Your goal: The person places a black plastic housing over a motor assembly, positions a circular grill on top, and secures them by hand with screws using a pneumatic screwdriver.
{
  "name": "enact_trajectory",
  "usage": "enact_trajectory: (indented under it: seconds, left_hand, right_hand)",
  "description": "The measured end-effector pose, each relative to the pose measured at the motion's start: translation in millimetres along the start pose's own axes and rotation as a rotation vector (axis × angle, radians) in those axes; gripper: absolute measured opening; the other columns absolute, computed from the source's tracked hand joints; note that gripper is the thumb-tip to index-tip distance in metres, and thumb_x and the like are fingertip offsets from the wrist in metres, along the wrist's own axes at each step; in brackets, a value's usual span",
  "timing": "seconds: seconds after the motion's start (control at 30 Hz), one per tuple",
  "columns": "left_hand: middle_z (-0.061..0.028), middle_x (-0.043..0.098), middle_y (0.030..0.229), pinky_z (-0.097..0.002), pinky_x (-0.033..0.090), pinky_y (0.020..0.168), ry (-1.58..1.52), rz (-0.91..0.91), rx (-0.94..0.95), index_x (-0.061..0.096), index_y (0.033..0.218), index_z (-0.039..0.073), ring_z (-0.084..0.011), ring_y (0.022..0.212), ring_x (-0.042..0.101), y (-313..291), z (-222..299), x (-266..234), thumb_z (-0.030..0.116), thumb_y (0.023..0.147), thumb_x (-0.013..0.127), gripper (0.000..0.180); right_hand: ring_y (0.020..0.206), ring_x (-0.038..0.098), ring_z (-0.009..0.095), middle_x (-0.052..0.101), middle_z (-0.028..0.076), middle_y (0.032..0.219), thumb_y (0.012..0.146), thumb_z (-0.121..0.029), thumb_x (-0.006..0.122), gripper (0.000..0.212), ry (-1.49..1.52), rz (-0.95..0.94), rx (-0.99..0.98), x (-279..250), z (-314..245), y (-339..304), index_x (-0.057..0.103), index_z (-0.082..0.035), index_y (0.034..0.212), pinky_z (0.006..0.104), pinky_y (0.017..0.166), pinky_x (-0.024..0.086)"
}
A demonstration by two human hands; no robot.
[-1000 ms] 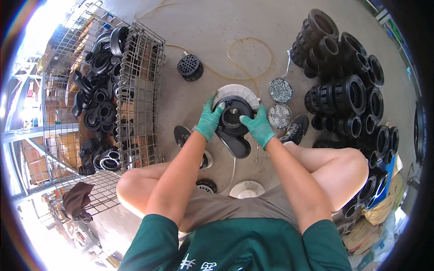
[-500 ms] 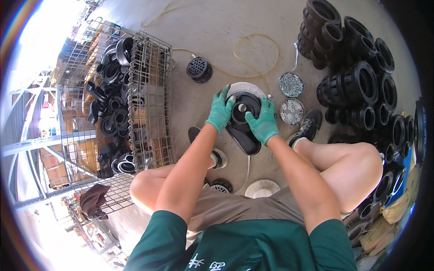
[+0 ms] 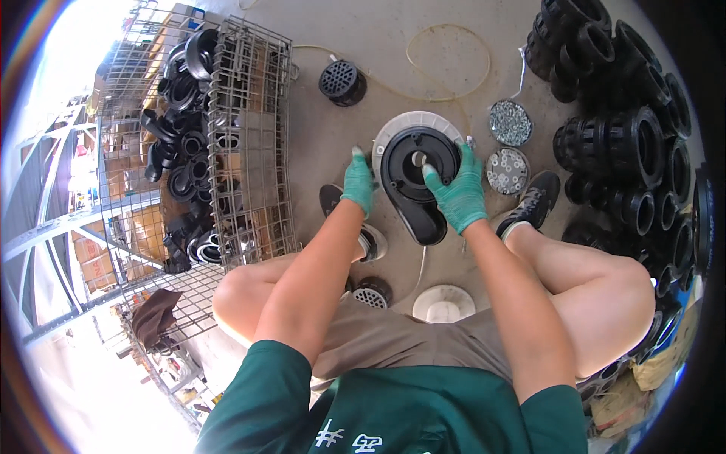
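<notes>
A black, snail-shaped pump housing (image 3: 404,209) with a round hole in its middle rests on a white round plate (image 3: 417,119) between my feet. Its narrow end points toward me. My right hand (image 3: 460,198), in a green glove, grips its right side, thumb on top and fingers round the edge. Off the left side, apart from the housing, my gloved left hand (image 3: 360,181) hangs with fingers extended, holding nothing. Just right of my right hand sit a dish of small white rings (image 3: 507,172) and a dish of metal screws (image 3: 510,123).
A wire cage (image 3: 253,144) with black plastic parts stands on the left. Stacked black ribbed fittings (image 3: 605,151) fill the right. A black perforated strainer (image 3: 342,82) and a thin yellowish hose (image 3: 446,98) lie ahead; a white disc (image 3: 444,304) lies close to me.
My left hand has let go of the housing and moved left, away from it. My right hand stays on the housing. The view has shifted, so the floor items appear higher.
</notes>
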State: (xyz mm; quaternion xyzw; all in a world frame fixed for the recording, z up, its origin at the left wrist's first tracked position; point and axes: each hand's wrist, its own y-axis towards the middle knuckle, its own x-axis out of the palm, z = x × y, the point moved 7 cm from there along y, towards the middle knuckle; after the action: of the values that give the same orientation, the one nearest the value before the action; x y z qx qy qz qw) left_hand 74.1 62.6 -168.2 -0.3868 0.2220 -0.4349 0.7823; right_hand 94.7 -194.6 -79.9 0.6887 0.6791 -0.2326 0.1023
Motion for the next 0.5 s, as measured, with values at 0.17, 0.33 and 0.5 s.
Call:
enact_trajectory:
  seconds: [0.17, 0.33, 0.5]
  left_hand:
    - [-0.0129, 0.066, 0.118, -0.0448, 0.049, 0.095, 0.550, 0.164, 0.224, 0.058, 0.136, 0.007, -0.0236, 0.107, 0.061, 54, -3, -83, 0.033, 0.096, 0.067, 0.049]
    - [-0.0248, 0.045, 0.146, -0.0494, 0.043, 0.110, 1.298, 0.301, 0.625, 0.038, 0.152, 0.008, -0.0412, 0.134, 0.046, 92, 95, -39, 0.036, 0.081, 0.080, 0.087]
    - [-0.0255, 0.028, 0.160, -0.0530, 0.034, 0.118, 1.491, 0.395, 0.646, 0.023, 0.160, 0.020, -0.0469, 0.146, 0.030, 162, 212, -12, 0.051, 0.068, 0.089, 0.117]
  right_hand:
    - [0.121, 0.050, 0.044, 0.043, 0.029, 0.135, 0.079, -0.042, 0.079, 0.091, 0.056, -0.016, -0.048, 11, -22, 1, 0.036, -0.001, 0.147, 0.0481, 0.107, 0.043]
    - [0.124, 0.050, 0.041, 0.043, 0.026, 0.135, 0.079, -0.028, 0.081, 0.089, 0.161, -0.068, -0.029, 7, -1, -3, 0.033, -0.003, 0.150, 0.0454, 0.108, 0.042]
    - [0.126, 0.049, 0.036, 0.043, 0.022, 0.136, 0.078, -0.023, 0.077, 0.089, 0.263, -0.127, 0.000, 10, -4, -5, 0.030, 0.002, 0.151, 0.0433, 0.110, 0.041]
